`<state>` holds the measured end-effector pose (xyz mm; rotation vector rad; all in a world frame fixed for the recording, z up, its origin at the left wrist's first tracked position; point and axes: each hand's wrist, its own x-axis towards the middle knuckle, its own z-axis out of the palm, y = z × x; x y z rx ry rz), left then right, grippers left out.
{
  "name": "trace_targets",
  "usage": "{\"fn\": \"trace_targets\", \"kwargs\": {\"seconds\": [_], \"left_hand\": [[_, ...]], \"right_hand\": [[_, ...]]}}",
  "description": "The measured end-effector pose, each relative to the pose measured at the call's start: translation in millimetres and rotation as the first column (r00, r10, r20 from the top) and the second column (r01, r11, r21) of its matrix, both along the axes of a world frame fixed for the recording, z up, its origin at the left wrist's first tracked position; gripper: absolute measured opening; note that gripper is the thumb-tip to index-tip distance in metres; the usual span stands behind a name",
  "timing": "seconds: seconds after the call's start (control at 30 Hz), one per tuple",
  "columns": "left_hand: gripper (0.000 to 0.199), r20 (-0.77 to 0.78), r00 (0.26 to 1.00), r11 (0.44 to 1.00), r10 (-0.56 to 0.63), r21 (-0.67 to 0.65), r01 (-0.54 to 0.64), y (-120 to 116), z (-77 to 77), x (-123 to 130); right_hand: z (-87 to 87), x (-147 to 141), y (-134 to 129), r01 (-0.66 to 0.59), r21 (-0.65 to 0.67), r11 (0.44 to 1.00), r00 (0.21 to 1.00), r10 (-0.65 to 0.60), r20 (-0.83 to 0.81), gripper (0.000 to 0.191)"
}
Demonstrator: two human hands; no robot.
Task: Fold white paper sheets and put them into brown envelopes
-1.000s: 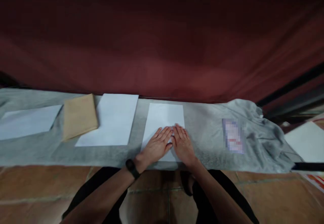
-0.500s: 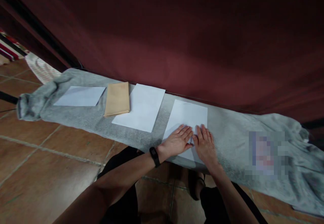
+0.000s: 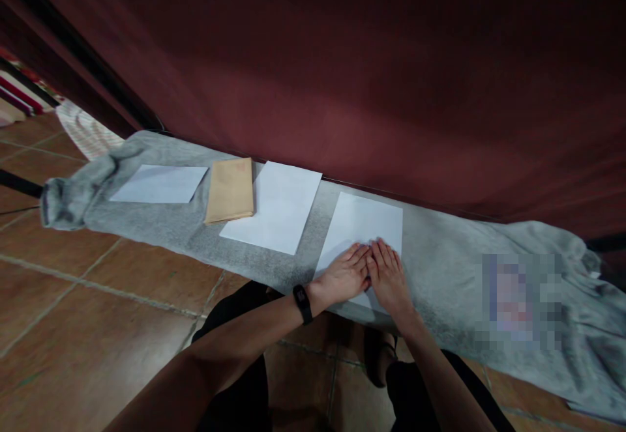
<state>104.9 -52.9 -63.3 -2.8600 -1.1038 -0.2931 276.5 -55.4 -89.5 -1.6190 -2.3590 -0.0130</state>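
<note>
Red cloth [image 3: 313, 106] behind grey blanket [image 3: 440, 256] | left hand [image 3: 343, 274], right hand [image 3: 389, 281]: touching each other, both grips flattened, fingers straight, palms down on white sheet [image 3: 370, 218] | white sheet: on the blanket, right of brown envelope [image 3: 230, 189], which overlaps another paper [image 3: 286, 209]

We saw smooth, matt white paper in the nearest sheet [image 3: 372, 218]; a tan packet [image 3: 231, 189] showed the dull, kraft-like finish of brown paper. The grey cloth [image 3: 440, 275] beneath them looked soft and fleecy, its nap slightly mottled. We faced a red hanging [image 3: 342, 106] of matt, fabric-like material. Underfoot, ceramic-looking floor tiles [image 3: 98, 328] carried a faint sheen, and our wristband [image 3: 302, 304] looked like plastic or rubber.
</note>
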Motion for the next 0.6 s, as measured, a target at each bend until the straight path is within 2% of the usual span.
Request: {"fn": "trace_targets", "kwargs": {"seconds": [0.17, 0.4, 0.5, 0.6], "left_hand": [[0.054, 0.032, 0.999, 1.000, 0.004, 0.002, -0.004, 0.4, -1.6, -1.4], [0.063, 0.063, 0.997, 0.999, 0.045, -0.028, -0.043, 2.9, -5.1, -6.2], [0.063, 0.080, 0.994, 0.995, 0.071, -0.072, -0.065, 9.7, -3.5, -15.1], [0.060, 0.083, 0.985, 0.984, 0.150, -0.112, -0.140, 22.7, -2.1, -25.3]], "right_hand": [[0.1, 3.6, 2.4, 0.061, 0.022, 0.998, 0.996, -0.062, 0.058, 0.056], [-2.4, 9.7, 7.0, 0.084, 0.075, 0.994, 0.990, -0.092, 0.105, 0.054], [-1.9, 8.3, 12.6, 0.155, 0.065, 0.986, 0.983, -0.160, 0.085, 0.055], [1.4, 3.4, 19.6, 0.231, 0.032, 0.972, 0.970, -0.233, 0.072, 0.055]]}}
